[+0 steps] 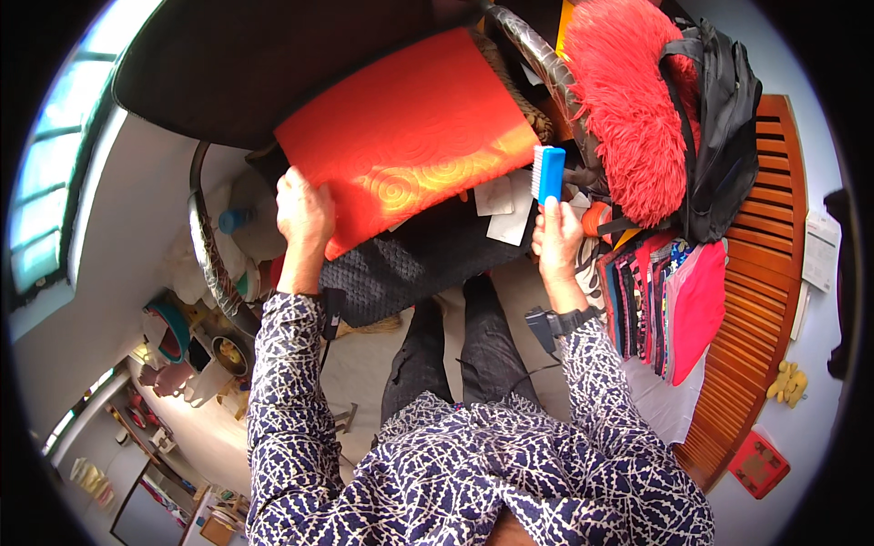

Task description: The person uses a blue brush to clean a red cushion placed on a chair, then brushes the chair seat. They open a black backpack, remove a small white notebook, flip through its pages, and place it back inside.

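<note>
An orange-red cushion or folded quilted cloth point(416, 136) with a spiral pattern lies tilted before me, above a dark textured fabric point(403, 269). At its lower left corner my left hand point(305, 208) grips the edge, the fingertips partly hidden. My right hand point(558, 239) holds a blue brush point(552, 175) with pale bristles by its lower end. The bristles face left, close to the right corner of the orange-red piece; whether they touch it cannot be told.
Right of my right hand are a shaggy red cushion point(628, 109), a black backpack point(727, 130) and a stack of folded cloths point(655, 300). A wrapped curved chair arm point(212, 252) stands left. Pale papers point(511, 218) lie beneath the orange-red piece.
</note>
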Demonstrator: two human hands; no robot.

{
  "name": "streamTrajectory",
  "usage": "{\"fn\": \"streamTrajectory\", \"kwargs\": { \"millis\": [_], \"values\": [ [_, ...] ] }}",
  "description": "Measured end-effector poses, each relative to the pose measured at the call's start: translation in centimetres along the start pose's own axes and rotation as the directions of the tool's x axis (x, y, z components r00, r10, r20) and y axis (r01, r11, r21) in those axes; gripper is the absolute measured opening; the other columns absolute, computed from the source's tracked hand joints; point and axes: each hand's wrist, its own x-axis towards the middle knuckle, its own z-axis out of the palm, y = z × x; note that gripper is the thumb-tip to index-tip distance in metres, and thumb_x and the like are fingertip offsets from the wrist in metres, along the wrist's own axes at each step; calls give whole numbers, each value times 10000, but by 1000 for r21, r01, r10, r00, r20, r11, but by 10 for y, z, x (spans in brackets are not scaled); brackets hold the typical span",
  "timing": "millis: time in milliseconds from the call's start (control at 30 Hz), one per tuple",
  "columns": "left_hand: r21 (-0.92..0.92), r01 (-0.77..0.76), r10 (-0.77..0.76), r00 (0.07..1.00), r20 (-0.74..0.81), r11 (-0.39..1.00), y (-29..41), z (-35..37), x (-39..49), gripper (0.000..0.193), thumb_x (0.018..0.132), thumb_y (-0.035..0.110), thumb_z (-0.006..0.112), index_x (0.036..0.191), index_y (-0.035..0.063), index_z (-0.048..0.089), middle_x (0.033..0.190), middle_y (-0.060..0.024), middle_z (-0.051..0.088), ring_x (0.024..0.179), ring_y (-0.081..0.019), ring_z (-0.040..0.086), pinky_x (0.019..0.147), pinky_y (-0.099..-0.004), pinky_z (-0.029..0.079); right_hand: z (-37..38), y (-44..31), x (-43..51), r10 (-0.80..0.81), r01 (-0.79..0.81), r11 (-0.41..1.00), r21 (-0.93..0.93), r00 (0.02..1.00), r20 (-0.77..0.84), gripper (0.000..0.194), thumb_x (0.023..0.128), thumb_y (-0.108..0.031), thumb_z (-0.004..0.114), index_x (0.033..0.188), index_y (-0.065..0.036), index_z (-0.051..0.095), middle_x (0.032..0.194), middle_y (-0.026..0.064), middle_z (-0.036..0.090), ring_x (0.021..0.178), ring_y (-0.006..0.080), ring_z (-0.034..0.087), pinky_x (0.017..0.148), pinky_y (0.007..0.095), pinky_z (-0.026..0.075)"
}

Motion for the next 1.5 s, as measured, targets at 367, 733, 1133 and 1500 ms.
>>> {"fn": "streamTrajectory", "kwargs": {
  "millis": [367,733,1133,1500],
  "values": [
    [85,-610,608,793,46,788,93,43,26,716,973,544,508,1576,212,312,1644,-100,253,1512,-318,234,1190,-631,186,111,27,-39,317,-250,798,548,948,-31,441,1042,-528,483,885,-116,482,624,-33,436,418,76,390,355,247,310],
    [64,-611,612,791,16,789,91,35,22,737,962,535,532,1586,215,306,1643,-100,274,1506,-328,263,1198,-603,180,94,26,-127,112,-95,991,-96,975,192,342,1065,-308,523,818,-73,499,610,-10,490,526,83,485,482,287,400],
    [28,-613,614,786,-78,789,83,27,20,774,929,558,563,1546,135,363,1597,-103,348,1473,-299,325,1190,-587,219,77,-32,34,-275,382,359,-852,915,295,401,1023,-395,538,963,1,523,775,342,649,805,541,649,677,600,521],
    [35,-598,599,800,-17,800,80,21,20,807,912,596,562,1547,139,364,1601,-97,344,1480,-287,316,1199,-593,202,30,-53,-33,-206,409,443,-798,913,353,311,1026,-311,559,943,-18,495,710,316,622,728,514,633,588,595,473]
  ]
}}
